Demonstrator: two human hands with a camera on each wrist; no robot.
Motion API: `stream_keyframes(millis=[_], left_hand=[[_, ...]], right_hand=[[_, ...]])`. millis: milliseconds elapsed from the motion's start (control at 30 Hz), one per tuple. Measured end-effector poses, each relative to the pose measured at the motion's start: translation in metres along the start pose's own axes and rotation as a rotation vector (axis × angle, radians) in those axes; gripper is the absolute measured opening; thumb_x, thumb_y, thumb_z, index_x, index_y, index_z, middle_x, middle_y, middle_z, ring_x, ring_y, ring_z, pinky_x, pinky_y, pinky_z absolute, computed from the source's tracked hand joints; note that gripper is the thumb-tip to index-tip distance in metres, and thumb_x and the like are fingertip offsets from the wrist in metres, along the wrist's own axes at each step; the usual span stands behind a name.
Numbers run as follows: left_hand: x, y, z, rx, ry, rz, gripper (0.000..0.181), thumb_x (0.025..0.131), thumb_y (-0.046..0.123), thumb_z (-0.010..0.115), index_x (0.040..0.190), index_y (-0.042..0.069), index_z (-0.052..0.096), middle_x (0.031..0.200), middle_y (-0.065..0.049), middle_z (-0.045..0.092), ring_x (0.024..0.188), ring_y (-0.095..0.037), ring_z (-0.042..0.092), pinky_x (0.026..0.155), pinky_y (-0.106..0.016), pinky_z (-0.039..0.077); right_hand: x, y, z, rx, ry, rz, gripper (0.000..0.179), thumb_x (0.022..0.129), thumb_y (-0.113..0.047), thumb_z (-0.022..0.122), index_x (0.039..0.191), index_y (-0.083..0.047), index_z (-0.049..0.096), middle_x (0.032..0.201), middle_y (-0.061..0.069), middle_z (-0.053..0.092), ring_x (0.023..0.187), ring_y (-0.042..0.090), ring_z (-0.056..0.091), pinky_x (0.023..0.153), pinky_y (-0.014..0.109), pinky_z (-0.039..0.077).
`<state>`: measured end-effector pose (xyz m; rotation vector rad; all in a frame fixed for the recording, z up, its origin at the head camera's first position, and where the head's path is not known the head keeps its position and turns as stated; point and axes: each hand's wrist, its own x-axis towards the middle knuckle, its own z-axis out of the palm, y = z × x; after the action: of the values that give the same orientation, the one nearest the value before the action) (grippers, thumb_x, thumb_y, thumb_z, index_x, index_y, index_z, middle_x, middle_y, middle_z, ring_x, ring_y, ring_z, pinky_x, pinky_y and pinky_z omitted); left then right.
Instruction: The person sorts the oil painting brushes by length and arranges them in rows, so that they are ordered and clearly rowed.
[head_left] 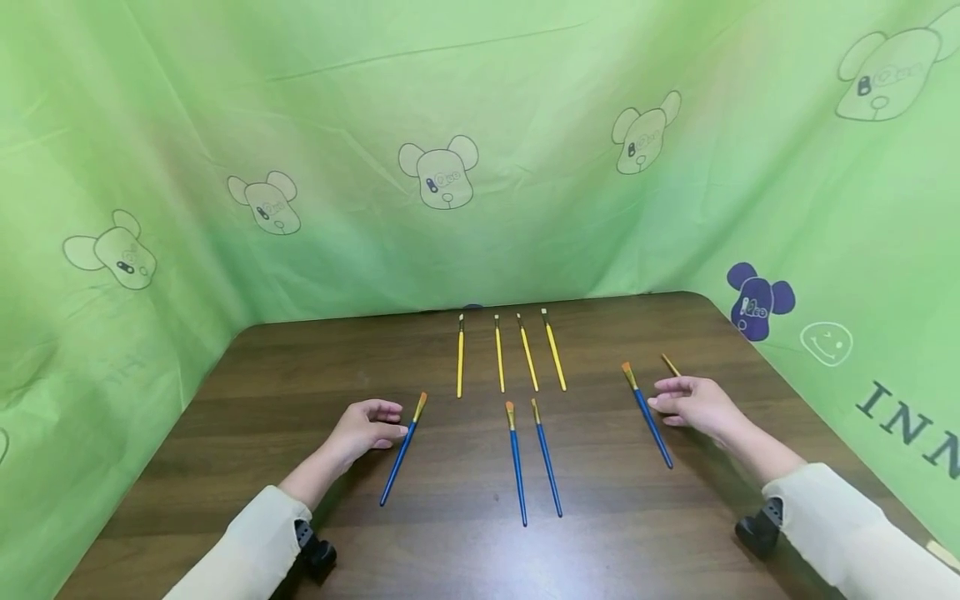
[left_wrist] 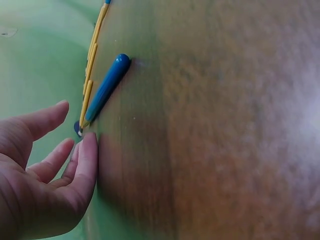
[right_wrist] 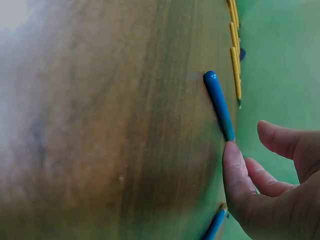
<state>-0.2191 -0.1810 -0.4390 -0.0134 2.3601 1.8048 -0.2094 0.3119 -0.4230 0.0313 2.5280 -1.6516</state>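
Observation:
My left hand [head_left: 396,427] lies on the brown table [head_left: 300,375], fingers relaxed, fingertips at a blue-handled paintbrush [head_left: 400,452] that lies aslant. The right hand [head_left: 658,402] rests with loose fingers, tips against another blue brush [head_left: 648,417]. A yellow brush [head_left: 670,364] pokes out behind that hand. In the left wrist view the left hand [left_wrist: 70,135] is open beside a blue handle [left_wrist: 106,90]. In the right wrist view the right hand [right_wrist: 248,140] is open, one fingertip [right_wrist: 231,152] at the end of a blue handle [right_wrist: 219,105]. Neither hand grips anything.
Several yellow brushes [head_left: 510,354] lie in a row at the back middle, and two blue brushes [head_left: 532,458] lie side by side in front of them. Green cloth [head_left: 450,125] with bear prints walls in the table at the back and on both sides.

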Motion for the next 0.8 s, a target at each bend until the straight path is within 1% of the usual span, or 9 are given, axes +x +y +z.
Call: stream_keyframes(millis=[133,300,500,633,700,800], left_hand=[[0.002,-0.001,0.002,0.027,-0.005,0.006,0.039,0.080,-0.006,0.074,0.117,-0.011,0.060,0.108,-0.020,0.064,0.082,-0.019,0.065,0.070,-0.035,0.059],[0.001,-0.004,0.006,0.067,0.035,0.012,0.039,0.078,-0.006,0.076,0.115,-0.008,0.064,0.102,-0.014,0.067,0.080,-0.017,0.064,0.067,-0.032,0.058],[0.001,-0.003,0.013,0.160,0.071,0.052,0.039,0.073,-0.001,0.082,0.109,-0.004,0.069,0.096,-0.008,0.069,0.075,-0.015,0.059,0.061,-0.029,0.055],[0.001,-0.002,0.015,0.222,0.096,0.076,0.039,0.070,-0.001,0.084,0.106,-0.003,0.070,0.092,-0.006,0.070,0.075,-0.015,0.060,0.059,-0.030,0.055],[0.000,-0.002,0.016,0.241,0.107,0.089,0.038,0.070,-0.001,0.084,0.106,-0.002,0.070,0.091,-0.005,0.070,0.076,-0.015,0.061,0.059,-0.030,0.055],[0.000,-0.002,0.016,0.240,0.115,0.101,0.038,0.069,-0.002,0.084,0.105,-0.002,0.070,0.090,-0.005,0.070,0.075,-0.015,0.062,0.057,-0.030,0.055]], right_hand=[[0.001,0.003,0.000,0.006,-0.017,0.013,0.051,0.093,0.000,0.061,0.128,0.026,0.035,0.103,0.021,0.065,0.082,0.009,0.065,0.075,0.032,0.059],[0.002,0.003,0.001,-0.006,-0.021,0.014,0.052,0.093,0.000,0.062,0.128,0.027,0.035,0.102,0.021,0.065,0.082,0.008,0.064,0.076,0.030,0.059],[0.000,0.005,0.002,-0.075,0.005,0.007,0.052,0.091,-0.004,0.066,0.125,0.025,0.041,0.101,0.020,0.063,0.080,0.007,0.061,0.073,0.025,0.058],[0.000,0.007,0.004,-0.076,0.020,0.004,0.053,0.088,-0.004,0.070,0.124,0.025,0.043,0.100,0.019,0.062,0.077,0.005,0.060,0.070,0.023,0.058],[-0.001,0.006,0.004,-0.072,0.021,-0.001,0.054,0.086,-0.004,0.072,0.123,0.024,0.044,0.102,0.021,0.061,0.076,0.006,0.059,0.069,0.023,0.058],[-0.002,0.006,0.005,-0.066,0.020,-0.008,0.057,0.084,-0.005,0.074,0.124,0.024,0.045,0.104,0.024,0.060,0.078,0.007,0.059,0.070,0.023,0.058]])
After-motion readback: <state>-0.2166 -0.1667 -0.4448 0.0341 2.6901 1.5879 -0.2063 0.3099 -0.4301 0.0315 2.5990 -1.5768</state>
